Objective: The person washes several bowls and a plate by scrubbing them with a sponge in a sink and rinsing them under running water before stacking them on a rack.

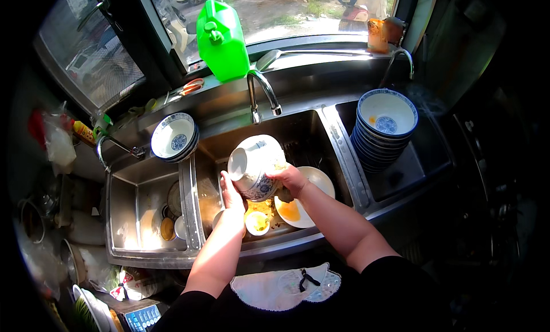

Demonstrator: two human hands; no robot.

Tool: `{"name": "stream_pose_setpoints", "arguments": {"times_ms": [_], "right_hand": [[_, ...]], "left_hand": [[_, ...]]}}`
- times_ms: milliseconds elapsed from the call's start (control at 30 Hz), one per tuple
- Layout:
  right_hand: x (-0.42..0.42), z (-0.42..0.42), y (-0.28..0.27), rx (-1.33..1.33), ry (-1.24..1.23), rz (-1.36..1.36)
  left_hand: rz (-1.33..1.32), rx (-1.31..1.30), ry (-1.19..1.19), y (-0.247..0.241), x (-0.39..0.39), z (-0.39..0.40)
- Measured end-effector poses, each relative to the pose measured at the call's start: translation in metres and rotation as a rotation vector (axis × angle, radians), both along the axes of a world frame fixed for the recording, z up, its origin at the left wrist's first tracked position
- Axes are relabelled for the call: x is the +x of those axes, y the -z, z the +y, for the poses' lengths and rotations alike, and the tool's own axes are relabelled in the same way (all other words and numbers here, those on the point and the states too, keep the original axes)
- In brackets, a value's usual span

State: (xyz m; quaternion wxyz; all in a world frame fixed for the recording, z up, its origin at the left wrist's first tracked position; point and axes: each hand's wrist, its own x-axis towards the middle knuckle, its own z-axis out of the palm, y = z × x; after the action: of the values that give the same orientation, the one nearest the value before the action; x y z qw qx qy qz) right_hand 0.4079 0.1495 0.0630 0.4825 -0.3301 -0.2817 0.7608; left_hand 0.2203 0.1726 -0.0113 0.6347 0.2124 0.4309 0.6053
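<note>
Over the middle basin (309,130) of a steel sink, a blue-and-white patterned porcelain bowl (263,160) is tipped on its side, its foot facing left. My left hand (232,193) supports it from the lower left. My right hand (291,179) grips its right side. A greyish wad (283,194) shows beneath my right fingers; whether it is a scourer or a cloth, I cannot tell. Below lie a white plate (320,181) with an orange stain and a small white cup (258,223) holding yellowish liquid and green bits. The bowl's inside is hidden from me.
A tall stack of bowls (382,134) stands in the right basin, and a shorter stack (176,139) sits on the left divider. A gooseneck tap (264,89) overhangs the middle basin. Behind it are a green jerrycan (223,44) and orange-handled scissors (192,86). Small dishes (168,229) occupy the left basin.
</note>
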Motion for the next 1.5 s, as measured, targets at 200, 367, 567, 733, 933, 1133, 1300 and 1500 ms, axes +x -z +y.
{"name": "stream_pose_setpoints", "arguments": {"times_ms": [200,367,567,733,933,1133,1300,1500], "right_hand": [[-0.029,-0.014,0.002,0.737,-0.246,-1.381],[-0.032,-0.031,0.016,0.979,-0.532,-1.551],[0.047,0.003,0.034,1.725,-0.642,-1.710],[0.024,-0.010,0.031,1.542,-0.611,-1.623],[0.000,-0.032,0.046,1.524,-0.508,-1.419],[0.038,-0.012,0.036,1.627,-0.537,-1.703],[0.003,-0.046,0.025,1.384,-0.678,-1.386],[0.048,-0.009,0.042,1.740,-0.509,-1.600]], "left_hand": [[-0.014,-0.131,0.222,-0.054,0.020,-0.023],[0.028,-0.163,0.209,-0.037,0.011,-0.046],[0.235,-0.071,0.376,-0.052,-0.018,-0.053],[0.092,-0.169,0.150,-0.032,-0.020,-0.054],[0.340,0.147,0.146,-0.054,0.002,-0.073],[0.245,0.018,0.146,-0.048,-0.006,-0.074],[0.188,0.116,0.001,-0.048,0.022,-0.086],[0.468,-0.014,0.390,-0.061,-0.008,-0.066]]}}
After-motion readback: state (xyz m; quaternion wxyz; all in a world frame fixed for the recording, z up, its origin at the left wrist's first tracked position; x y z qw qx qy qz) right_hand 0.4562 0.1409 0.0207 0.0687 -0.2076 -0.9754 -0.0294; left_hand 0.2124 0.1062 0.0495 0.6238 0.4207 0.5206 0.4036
